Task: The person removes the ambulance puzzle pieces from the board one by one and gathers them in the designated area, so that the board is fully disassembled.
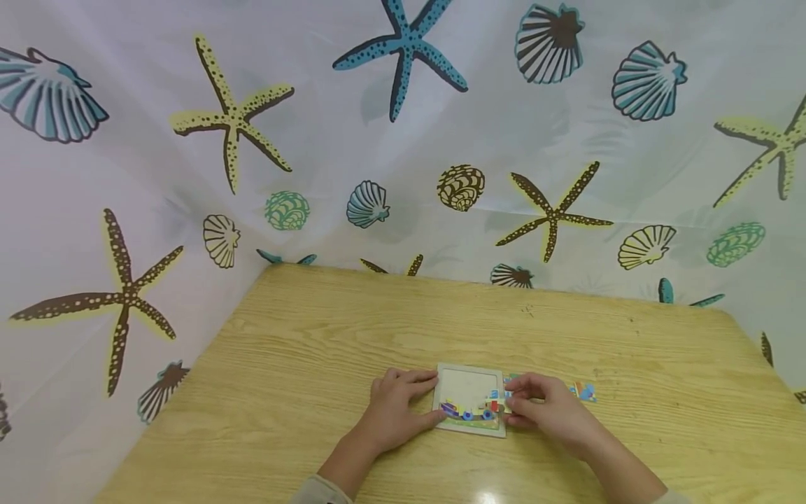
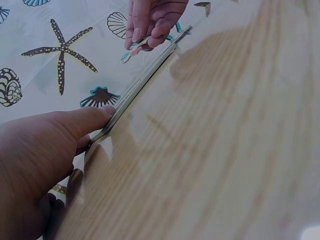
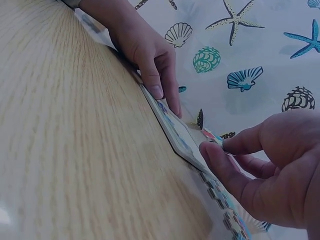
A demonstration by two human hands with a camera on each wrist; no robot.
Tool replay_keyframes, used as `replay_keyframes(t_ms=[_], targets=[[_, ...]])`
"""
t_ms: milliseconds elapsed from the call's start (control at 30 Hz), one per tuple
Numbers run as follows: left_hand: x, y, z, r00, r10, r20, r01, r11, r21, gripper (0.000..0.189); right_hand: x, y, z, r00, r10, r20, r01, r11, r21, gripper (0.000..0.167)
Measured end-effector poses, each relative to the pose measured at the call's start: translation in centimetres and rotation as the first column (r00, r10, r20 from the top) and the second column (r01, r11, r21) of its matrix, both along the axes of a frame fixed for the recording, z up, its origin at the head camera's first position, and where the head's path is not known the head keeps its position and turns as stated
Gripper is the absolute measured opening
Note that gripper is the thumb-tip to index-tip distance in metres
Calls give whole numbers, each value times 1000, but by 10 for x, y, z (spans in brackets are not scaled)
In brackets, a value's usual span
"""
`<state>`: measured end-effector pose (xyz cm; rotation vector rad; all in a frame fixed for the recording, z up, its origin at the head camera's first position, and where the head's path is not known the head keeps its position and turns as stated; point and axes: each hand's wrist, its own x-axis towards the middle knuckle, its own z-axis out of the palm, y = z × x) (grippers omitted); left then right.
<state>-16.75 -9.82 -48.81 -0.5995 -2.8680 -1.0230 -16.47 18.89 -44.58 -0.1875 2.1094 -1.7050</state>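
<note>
A small light-coloured jigsaw puzzle tray (image 1: 471,368) lies flat on the table, its lower strip filled with joined pieces picturing a vehicle with blue wheels (image 1: 467,414). My left hand (image 1: 398,407) rests against the tray's left side, thumb at the lower left and fingers at the upper left edge. Over the tray's right edge, my right hand (image 1: 549,409) pinches a small puzzle piece (image 2: 132,54) between thumb and fingertips. That piece shows red and blue in the left wrist view; fingers cover part of it.
Colourful loose puzzle pieces (image 1: 587,391) lie to the right of the tray, partly behind my right hand. They also show as a row of pieces (image 3: 227,210) in the right wrist view. A shell-and-starfish curtain (image 1: 415,140) hangs along the back and left of the wooden table (image 1: 302,350).
</note>
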Motion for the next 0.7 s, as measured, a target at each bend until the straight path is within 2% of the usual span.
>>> replay_keyframes(t_ms=[233, 700], targets=[[0, 0, -1, 1000, -1, -2, 1, 1000, 2, 63, 2, 21, 1, 1000, -6, 1, 6, 1000, 7, 42], [0, -2, 1, 1000, 0, 13, 0, 1000, -3, 63, 8, 54, -1, 996, -88, 12, 87, 994, 67, 42]])
